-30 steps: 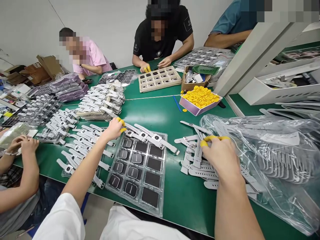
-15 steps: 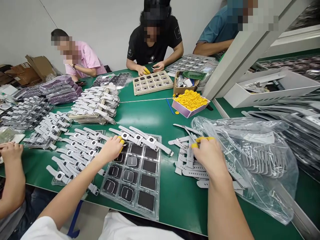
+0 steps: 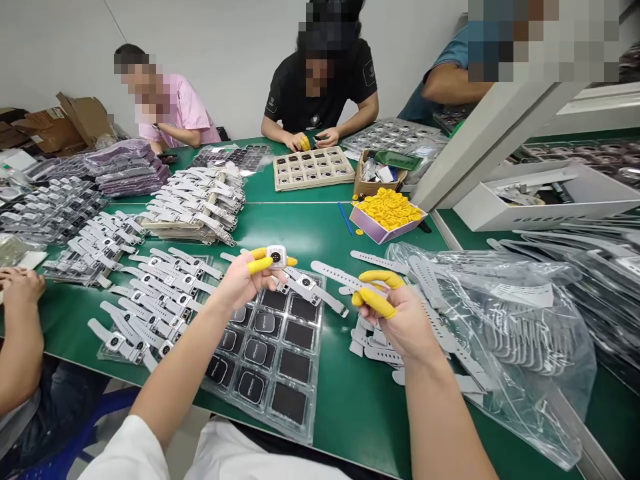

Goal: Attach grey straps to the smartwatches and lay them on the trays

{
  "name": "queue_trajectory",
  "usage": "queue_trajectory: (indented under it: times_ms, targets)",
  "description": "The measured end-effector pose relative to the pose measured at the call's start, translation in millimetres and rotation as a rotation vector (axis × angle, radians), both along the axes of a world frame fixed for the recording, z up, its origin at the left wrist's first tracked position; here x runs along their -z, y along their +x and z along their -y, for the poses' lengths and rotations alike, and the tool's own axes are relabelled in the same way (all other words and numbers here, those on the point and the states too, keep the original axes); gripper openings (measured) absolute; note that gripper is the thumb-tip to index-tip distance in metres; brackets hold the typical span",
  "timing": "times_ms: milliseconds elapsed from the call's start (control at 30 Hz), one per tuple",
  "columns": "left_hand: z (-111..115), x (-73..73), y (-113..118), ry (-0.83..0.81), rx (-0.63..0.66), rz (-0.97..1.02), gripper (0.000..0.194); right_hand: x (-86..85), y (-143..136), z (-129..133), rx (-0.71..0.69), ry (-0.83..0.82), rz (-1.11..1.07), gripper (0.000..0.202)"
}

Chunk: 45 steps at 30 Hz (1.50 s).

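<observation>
Yellow finger covers are on both my hands. Pinched between the fingers of my left hand (image 3: 250, 277) is a white watch case (image 3: 276, 257), its dark round sensor facing me, above the clear tray (image 3: 311, 373) of dark square pieces. My right hand (image 3: 393, 303) grips a light grey strap (image 3: 333, 275) that points left toward the case; the two are apart. Strapped watches (image 3: 306, 283) lie across the tray's far edge. Loose grey straps (image 3: 383, 350) are piled below and beside my right hand, partly hidden by it.
Rows of strapped watches (image 3: 163, 303) lie at the left. A box of yellow finger covers (image 3: 387, 213) stands beyond my hands. At the right are a plastic bag of straps (image 3: 530, 333) and a white box (image 3: 545, 200). Several people sit around the green table (image 3: 280, 227).
My left hand has risen from the tray with a watch case. My right hand has lifted a strap from the pile and moved left. The camera view has shifted slightly.
</observation>
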<state>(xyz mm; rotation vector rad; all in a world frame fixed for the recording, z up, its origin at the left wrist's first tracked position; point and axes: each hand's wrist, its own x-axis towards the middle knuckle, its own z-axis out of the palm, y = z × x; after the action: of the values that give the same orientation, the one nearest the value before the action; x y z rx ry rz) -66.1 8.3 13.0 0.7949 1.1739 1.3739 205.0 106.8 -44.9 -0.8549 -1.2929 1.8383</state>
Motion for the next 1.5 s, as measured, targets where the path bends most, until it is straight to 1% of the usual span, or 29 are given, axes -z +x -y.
queue_trajectory:
  times_ms: [67,100,167,267,333,400,467,533,633,667,733,800,967,1100,1167,1300,1433,1500]
  targets:
    - [-8,3.2,13,0.022,-0.019,0.189,0.034,-3.4,1,2,-0.032,-0.042,-0.061,0.051]
    - [-12,6.0,18,0.026,-0.027,0.242,0.034,-4.5,2,3,-0.047,-0.050,-0.080,0.051]
    - [-18,14.8,29,0.021,-0.039,0.254,0.035,-5.0,4,3,-0.060,-0.035,-0.096,0.049]
    - [-23,34.8,45,0.008,-0.047,0.127,0.039,-1.4,-1,8,0.006,0.048,-0.098,0.042]
    - [-22,48.9,53,0.009,-0.015,0.030,0.043,2.7,-10,15,0.011,0.084,-0.094,0.038]
    - [-19,60.0,57,0.028,0.055,-0.065,0.045,7.2,-22,25,-0.104,0.051,-0.074,0.035]
    - [-15,66.8,58,0.077,0.146,-0.182,0.041,11.1,-35,36,-0.249,-0.018,-0.060,0.035]
    - [-11,70.2,54,0.169,0.201,-0.365,0.039,14.0,-45,44,-0.316,-0.073,-0.058,0.037]
    - [-8,72.0,45,0.336,0.214,-0.699,0.051,16.6,-50,49,-0.310,-0.087,-0.042,0.038]
    - [-7,72.0,43,0.377,0.219,-0.779,0.054,17.3,-49,48,-0.314,-0.085,-0.033,0.038]
    - [-6,71.5,40,0.422,0.240,-0.866,0.055,18.7,-47,47,-0.329,-0.091,-0.030,0.036]
    - [-5,70.4,39,0.429,0.251,-0.898,0.053,20.0,-46,46,-0.318,-0.125,-0.054,0.034]
    - [-5,68.5,43,0.420,0.236,-0.903,0.044,17.9,-52,49,-0.202,-0.240,-0.162,0.031]
    - [-4,65.6,46,0.394,0.228,-0.937,0.045,13.7,-57,50,-0.163,-0.323,-0.225,0.033]
    - [-3,62.2,46,0.377,0.248,-0.947,0.045,12.8,-57,50,-0.143,-0.350,-0.239,0.034]
    - [-1,56.8,46,0.368,0.288,-0.950,0.043,13.4,-54,48,-0.139,-0.362,-0.196,0.034]
    - [-3,58.3,46,0.335,0.299,-1.134,0.042,16.2,-53,47,-0.155,-0.362,-0.117,0.038]
    - [-4,60.1,46,0.325,0.319,-1.183,0.040,17.6,-52,47,-0.158,-0.356,-0.087,0.041]
